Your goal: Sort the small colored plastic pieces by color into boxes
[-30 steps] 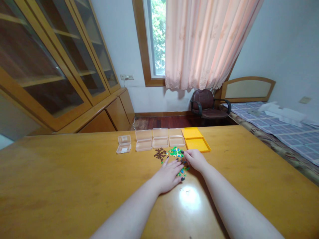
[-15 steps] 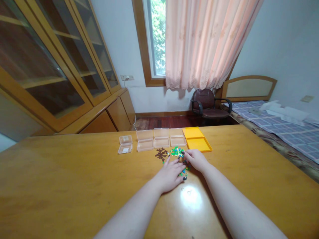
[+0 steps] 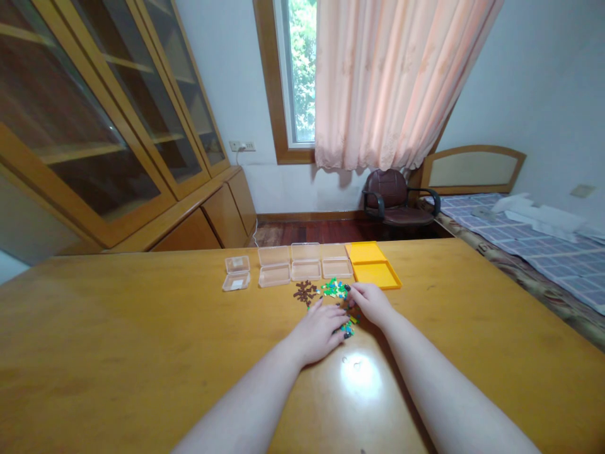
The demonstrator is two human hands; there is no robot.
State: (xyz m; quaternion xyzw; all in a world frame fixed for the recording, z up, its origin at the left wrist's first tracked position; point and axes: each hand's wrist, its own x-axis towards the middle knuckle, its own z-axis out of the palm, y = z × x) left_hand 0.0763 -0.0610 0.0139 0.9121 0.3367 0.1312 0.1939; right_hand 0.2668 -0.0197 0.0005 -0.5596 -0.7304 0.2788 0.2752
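My left hand point(image 3: 320, 331) lies low over the table, fingers spread across a pile of small blue, green and yellow bricks point(image 3: 348, 328), partly covering them. To its right, my right hand point(image 3: 372, 303) is closed, fingertips bent down at the edge of a second pile of green, blue and white bricks point(image 3: 334, 288). Whatever its fingers hold, if anything, is too small to make out. A heap of small brown bricks point(image 3: 305, 291) sits left of the green pile, just beyond my left fingertips.
Behind the piles stand open clear plastic boxes point(image 3: 275, 275), a smaller clear box point(image 3: 236, 281) to the left and an open yellow case point(image 3: 397, 282) to the right. The wooden table's point(image 3: 118, 340) far edge runs just behind them. A chair point(image 3: 385, 183) stands beyond.
My left hand has shifted slightly left and towards me, showing more of the near bricks. The right hand stays almost in place at the green pile.
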